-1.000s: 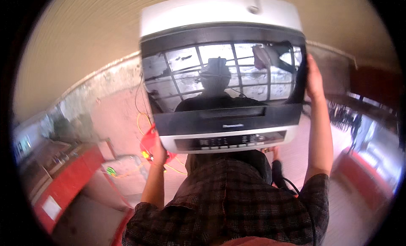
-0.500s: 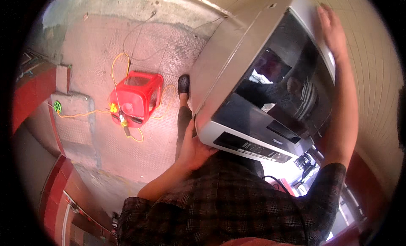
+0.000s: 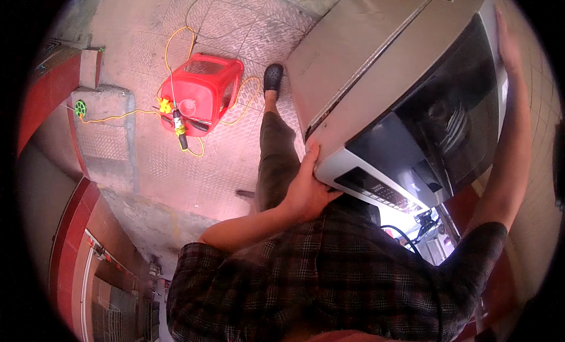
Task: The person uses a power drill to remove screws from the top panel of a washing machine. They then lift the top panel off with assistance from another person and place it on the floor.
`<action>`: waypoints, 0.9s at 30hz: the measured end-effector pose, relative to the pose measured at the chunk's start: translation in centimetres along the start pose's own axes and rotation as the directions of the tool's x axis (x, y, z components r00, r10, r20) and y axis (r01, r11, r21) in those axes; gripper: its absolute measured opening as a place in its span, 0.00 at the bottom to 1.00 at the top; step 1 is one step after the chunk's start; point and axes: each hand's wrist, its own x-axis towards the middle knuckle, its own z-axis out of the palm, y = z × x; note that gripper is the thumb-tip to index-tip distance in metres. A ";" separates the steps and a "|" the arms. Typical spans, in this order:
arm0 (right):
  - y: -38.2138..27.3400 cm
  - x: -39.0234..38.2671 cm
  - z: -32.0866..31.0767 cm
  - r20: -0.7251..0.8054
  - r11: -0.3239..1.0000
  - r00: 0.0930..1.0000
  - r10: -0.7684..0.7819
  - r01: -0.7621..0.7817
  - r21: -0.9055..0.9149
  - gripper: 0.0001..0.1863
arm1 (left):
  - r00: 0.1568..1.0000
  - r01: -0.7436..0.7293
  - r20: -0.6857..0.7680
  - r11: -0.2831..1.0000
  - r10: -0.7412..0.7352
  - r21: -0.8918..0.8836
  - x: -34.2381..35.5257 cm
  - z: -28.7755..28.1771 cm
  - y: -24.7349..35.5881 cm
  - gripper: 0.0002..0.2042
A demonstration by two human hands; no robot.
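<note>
A large silver-grey microwave oven (image 3: 376, 101) with a dark glass door is tilted against the front of my body. My left hand (image 3: 309, 186) grips its lower left corner, beside the button panel, with the thumb up on the side wall. On the opposite edge my right hand (image 3: 508, 45) lies along the frame past the door, arm stretched around it; its fingers are partly blurred and press on the casing. The oven's underside and far side are hidden.
A red plastic stool (image 3: 226, 68) stands on the tiled floor to the left, with a black-handled thin-shafted tool (image 3: 180, 130) and a yellow piece (image 3: 165, 105) on it. A yellow cord (image 3: 123, 114) runs to a green reel (image 3: 80, 108). My black clog (image 3: 273, 78) is beside the oven.
The oven has shifted to the right and slightly up in the picture, both hands staying on it. The stool and floor also sit higher in view, and more of my leg shows.
</note>
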 end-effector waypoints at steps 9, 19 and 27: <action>-0.2 0.6 -1.1 0.063 0.995 0.995 0.080 -0.076 -0.071 0.40 | 0.997 -0.039 0.065 0.996 0.034 0.078 -1.3 1.7 1.2 0.33; -3.2 -1.0 -0.3 0.016 1.000 1.000 0.003 -0.004 0.018 0.37 | 1.000 -0.020 0.000 0.996 0.020 0.090 -0.1 2.0 1.8 0.33; -2.4 -2.4 -0.4 0.066 0.991 0.989 0.131 -0.132 0.017 0.29 | 1.000 -0.014 -0.024 0.996 0.017 0.092 -0.2 2.2 1.5 0.33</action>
